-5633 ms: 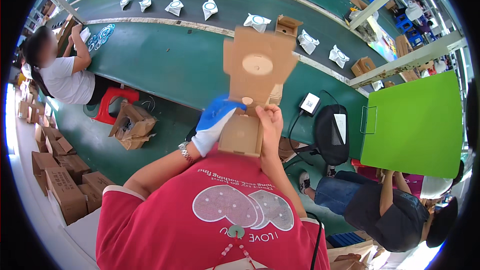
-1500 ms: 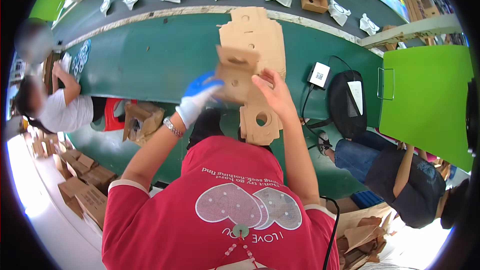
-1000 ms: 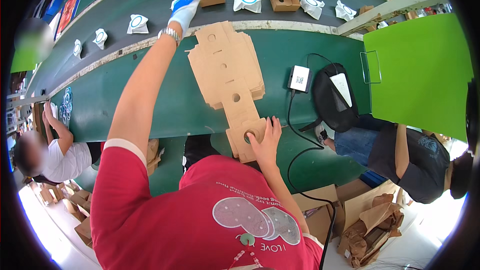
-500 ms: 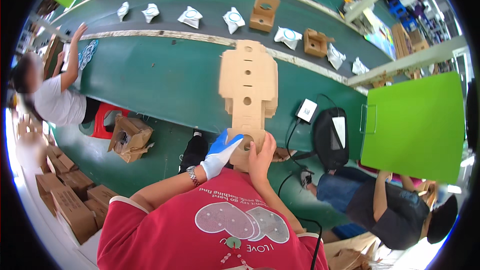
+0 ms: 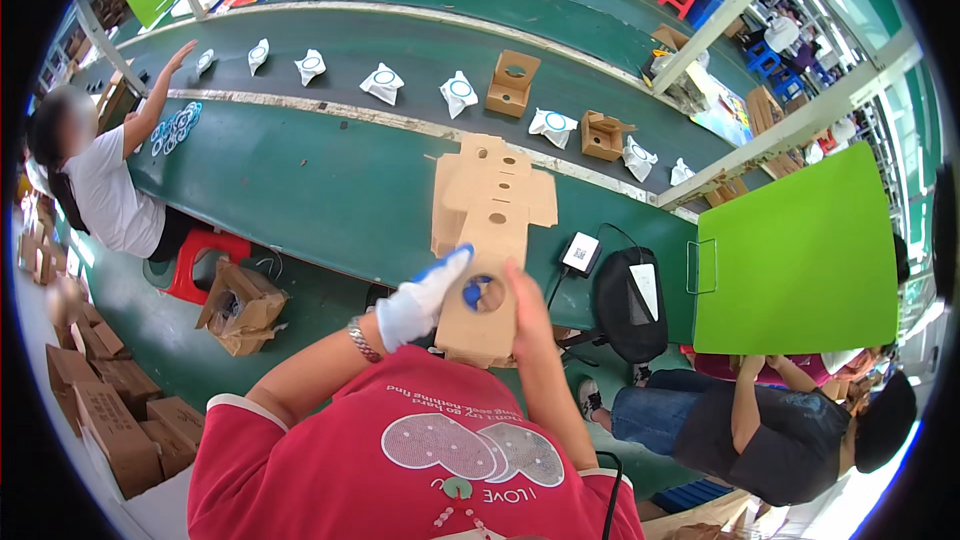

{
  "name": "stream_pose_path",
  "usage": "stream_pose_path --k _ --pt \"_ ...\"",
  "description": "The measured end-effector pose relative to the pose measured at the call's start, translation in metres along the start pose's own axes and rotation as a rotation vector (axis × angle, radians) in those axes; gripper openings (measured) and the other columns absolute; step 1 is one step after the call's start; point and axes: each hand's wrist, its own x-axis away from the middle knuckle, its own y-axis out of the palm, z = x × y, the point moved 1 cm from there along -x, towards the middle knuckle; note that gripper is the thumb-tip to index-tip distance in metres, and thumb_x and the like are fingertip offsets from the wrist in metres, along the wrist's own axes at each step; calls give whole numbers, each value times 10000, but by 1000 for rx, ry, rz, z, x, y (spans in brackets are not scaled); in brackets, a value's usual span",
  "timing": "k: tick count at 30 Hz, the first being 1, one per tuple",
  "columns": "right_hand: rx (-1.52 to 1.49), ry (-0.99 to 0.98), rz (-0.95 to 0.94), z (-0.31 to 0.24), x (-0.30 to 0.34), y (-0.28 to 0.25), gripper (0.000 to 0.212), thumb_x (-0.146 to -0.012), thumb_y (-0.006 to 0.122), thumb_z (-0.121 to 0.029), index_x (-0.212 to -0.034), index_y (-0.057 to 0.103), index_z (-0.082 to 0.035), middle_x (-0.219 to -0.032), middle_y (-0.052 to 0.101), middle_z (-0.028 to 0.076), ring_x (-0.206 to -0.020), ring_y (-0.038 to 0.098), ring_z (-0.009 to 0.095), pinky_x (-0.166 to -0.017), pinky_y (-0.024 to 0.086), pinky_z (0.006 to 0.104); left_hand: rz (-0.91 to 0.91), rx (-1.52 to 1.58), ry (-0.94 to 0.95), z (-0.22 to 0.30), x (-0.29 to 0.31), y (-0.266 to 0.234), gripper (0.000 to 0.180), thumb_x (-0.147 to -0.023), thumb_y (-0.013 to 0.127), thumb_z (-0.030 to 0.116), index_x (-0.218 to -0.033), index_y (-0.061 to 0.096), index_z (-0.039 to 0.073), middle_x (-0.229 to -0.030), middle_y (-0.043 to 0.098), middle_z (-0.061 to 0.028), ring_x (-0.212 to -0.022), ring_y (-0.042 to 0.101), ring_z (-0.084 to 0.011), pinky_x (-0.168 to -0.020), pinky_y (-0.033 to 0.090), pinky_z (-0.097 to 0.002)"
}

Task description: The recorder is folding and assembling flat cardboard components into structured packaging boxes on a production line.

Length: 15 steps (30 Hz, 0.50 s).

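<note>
A flat brown cardboard box blank (image 5: pixel 478 335) with a large round hole is raised in front of me, its near end tilted up. My left hand (image 5: pixel 415 302), in a white and blue glove, is closed on its left edge, and blue glove fingertips show through the hole. On the right edge my bare right hand (image 5: pixel 532 315) grips it, slightly blurred. Beyond the hands, more cut-out blanks (image 5: pixel 452 195) lie stacked flat on the green table (image 5: pixel 300 180). The raised blank overlaps this stack, so I cannot tell where it ends.
White packets (image 5: pixel 382 83) and open cardboard boxes (image 5: pixel 512 85) sit along the dark conveyor (image 5: pixel 340 35). Right of the stack are a small white box (image 5: pixel 580 252) with a cable and a black bag (image 5: pixel 632 305). A green board (image 5: pixel 800 255) stands farther right. Co-workers sit on both sides.
The near end of the blank has come up toward me and looks larger. My left fingers have moved from its top face to behind it. My head view has shifted slightly.
</note>
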Motion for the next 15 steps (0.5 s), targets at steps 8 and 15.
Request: stream_pose_path --k 8,15 --pt "-90 326 -400 -27 39 31 269 -952 663 -260 -1091 558 -55 -686 494 -20 -573 504 107 -507 442 260 25 362 375 110 -3 -7 728 -993 498 541 -1434 413 -32 -1398 537 -171 -1277 529 -336 -1085 413 -529" --pt "-389 173 -355 -13 -30 -23 545 -1010 539 -455 -1333 495 -18 -1195 619 135 -1104 621 261 -912 527 403 252 176 166 83 -8 -73 208 -929 620 111 -1106 643 6 -1145 682 -157 -1026 687 -291 -867 595 -446"
